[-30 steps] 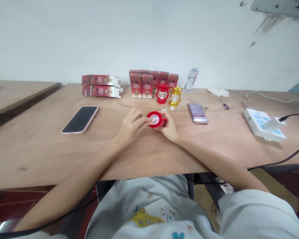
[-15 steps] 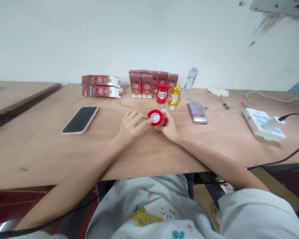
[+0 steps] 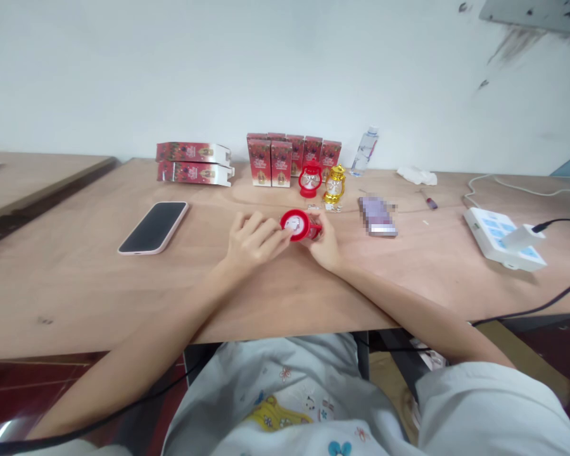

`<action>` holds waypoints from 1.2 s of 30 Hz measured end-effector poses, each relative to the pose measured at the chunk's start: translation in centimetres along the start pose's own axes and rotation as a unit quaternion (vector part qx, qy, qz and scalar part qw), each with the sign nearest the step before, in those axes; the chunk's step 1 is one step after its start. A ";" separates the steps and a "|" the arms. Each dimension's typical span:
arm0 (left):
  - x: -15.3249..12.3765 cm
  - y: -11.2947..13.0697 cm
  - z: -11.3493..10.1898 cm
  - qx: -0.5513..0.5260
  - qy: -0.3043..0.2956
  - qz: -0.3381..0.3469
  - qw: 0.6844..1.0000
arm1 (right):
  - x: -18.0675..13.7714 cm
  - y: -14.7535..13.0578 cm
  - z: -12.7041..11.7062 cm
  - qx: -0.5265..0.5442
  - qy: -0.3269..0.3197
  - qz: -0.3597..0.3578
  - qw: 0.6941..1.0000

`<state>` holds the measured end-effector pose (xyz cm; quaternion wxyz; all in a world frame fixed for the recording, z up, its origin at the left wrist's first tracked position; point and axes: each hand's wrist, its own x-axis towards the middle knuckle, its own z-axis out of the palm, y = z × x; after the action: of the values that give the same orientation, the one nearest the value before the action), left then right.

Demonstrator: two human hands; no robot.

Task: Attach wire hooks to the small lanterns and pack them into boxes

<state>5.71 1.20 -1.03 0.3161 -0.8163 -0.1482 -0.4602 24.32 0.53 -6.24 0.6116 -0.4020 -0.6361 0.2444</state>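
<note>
A small red toy lantern (image 3: 298, 225) lies on its side between my two hands, its round base with a white centre turned toward me. My right hand (image 3: 326, 246) is wrapped round the lantern's body from the right. My left hand (image 3: 253, 239) has its fingers curled, and its fingertips pinch at the rim of the base. Behind them a red lantern (image 3: 310, 179) and a gold lantern (image 3: 335, 184) stand upright on the wooden table (image 3: 76, 278), with tiny loose parts (image 3: 331, 207) in front of them.
Red boxes (image 3: 292, 156) stand in a row at the back, with two more boxes (image 3: 194, 163) lying stacked to their left. A phone (image 3: 153, 227) lies face up on the left. A purple item (image 3: 377, 216), a water bottle (image 3: 363, 151), a small screwdriver (image 3: 428, 201) and a white power strip (image 3: 502, 237) are on the right.
My left fingers have curled in tighter against the lantern's base, and the lantern has turned slightly in my hands. Everything else on the table is unmoved.
</note>
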 end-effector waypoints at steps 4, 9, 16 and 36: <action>0.5 0.3 0.0 0.011 0.020 0.021 1.000 | -0.2 -0.2 -0.1 -0.017 0.004 -0.012 1.000; 0.7 0.4 -0.1 -0.001 -0.003 0.007 1.000 | -0.3 -0.2 -0.1 -0.018 0.002 -0.033 0.999; 0.7 0.4 -0.1 -0.013 0.016 0.006 1.000 | -0.2 -0.2 -0.1 -0.026 0.002 -0.027 0.999; 0.8 0.5 0.7 -0.518 -0.151 -0.523 0.660 | -0.3 -0.7 -0.4 -0.058 -0.004 -0.042 0.997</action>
<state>6.86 1.27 -0.76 -0.4774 -0.6943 -0.3343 -0.4222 24.54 -0.19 -5.77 0.5939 -0.4091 -0.6681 0.1830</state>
